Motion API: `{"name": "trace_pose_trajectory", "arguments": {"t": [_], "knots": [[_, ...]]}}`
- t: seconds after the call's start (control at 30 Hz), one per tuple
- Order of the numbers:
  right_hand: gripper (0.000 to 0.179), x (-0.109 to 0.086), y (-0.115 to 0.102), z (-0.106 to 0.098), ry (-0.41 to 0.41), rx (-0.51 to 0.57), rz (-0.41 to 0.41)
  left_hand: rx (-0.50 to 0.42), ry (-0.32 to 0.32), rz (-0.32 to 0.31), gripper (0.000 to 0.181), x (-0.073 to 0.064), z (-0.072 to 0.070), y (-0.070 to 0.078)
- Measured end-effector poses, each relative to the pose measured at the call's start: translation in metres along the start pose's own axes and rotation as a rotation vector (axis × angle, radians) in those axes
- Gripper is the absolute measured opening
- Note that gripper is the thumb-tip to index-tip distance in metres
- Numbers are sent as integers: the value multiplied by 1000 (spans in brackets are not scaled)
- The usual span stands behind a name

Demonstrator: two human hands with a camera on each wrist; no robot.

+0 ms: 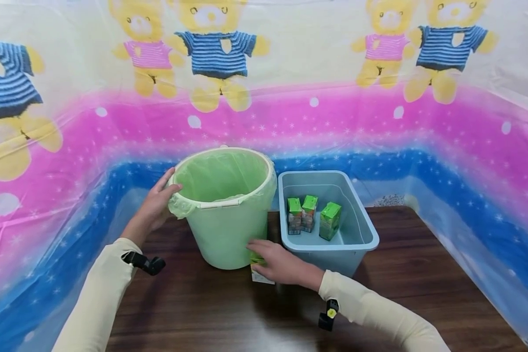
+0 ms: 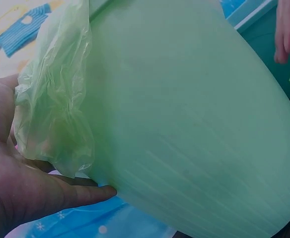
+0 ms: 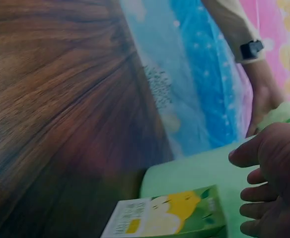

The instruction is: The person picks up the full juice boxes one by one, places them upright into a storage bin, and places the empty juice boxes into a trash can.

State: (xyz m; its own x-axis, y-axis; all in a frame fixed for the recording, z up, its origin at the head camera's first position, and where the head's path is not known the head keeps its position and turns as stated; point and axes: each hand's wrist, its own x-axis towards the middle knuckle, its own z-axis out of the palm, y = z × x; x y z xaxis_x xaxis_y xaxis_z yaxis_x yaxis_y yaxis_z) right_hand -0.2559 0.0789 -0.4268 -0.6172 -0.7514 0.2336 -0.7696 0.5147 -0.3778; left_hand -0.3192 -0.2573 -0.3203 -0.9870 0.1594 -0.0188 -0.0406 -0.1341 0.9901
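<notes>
A pale green bucket [image 1: 229,230] with a thin green plastic bag [image 1: 182,208] as its liner stands on the table. My left hand [image 1: 156,203] touches its left side at the rim, fingers extended; in the left wrist view a fingertip [image 2: 108,192] meets the outer wall and the bag hides part of the hand. At the bucket's lower right stands a green and yellow drink carton [image 3: 172,213]. My right hand [image 1: 281,264] is close to this carton, partly covering it in the head view; the right wrist view shows a gap between its loosely bent fingers and the carton.
A blue-grey plastic tub [image 1: 365,244] stands right of the bucket, holding three small green-topped cartons [image 1: 330,220]. Beneath everything is a dark wooden table [image 1: 193,313]. A bear-printed cloth [image 1: 290,117] hangs around the back and sides.
</notes>
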Motion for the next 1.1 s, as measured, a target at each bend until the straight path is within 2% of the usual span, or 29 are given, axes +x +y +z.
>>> {"name": "trace_pose_trajectory", "arguments": {"t": [0.13, 0.3, 0.4, 0.6, 0.8, 1.1], "knots": [[42, 0, 10, 10, 0, -67, -26, 9, -6, 6, 73, 0, 0, 0], [32, 3, 17, 17, 110, -151, -107, 26, 0, 18, 72, -1, -1, -1], [30, 4, 18, 19, 149, -193, -106, 40, -2, 22, 73, -1, 0, -1], [28, 5, 17, 23, 117, -238, -62, 63, -3, 22, 72, -2, 0, -1], [35, 4, 18, 24, 112, -219, -47, 49, 4, 30, 72, -3, 1, -1], [45, -3, 7, 19, 137, -105, -47, 50, 8, 33, 72, -3, 2, -3]]}}
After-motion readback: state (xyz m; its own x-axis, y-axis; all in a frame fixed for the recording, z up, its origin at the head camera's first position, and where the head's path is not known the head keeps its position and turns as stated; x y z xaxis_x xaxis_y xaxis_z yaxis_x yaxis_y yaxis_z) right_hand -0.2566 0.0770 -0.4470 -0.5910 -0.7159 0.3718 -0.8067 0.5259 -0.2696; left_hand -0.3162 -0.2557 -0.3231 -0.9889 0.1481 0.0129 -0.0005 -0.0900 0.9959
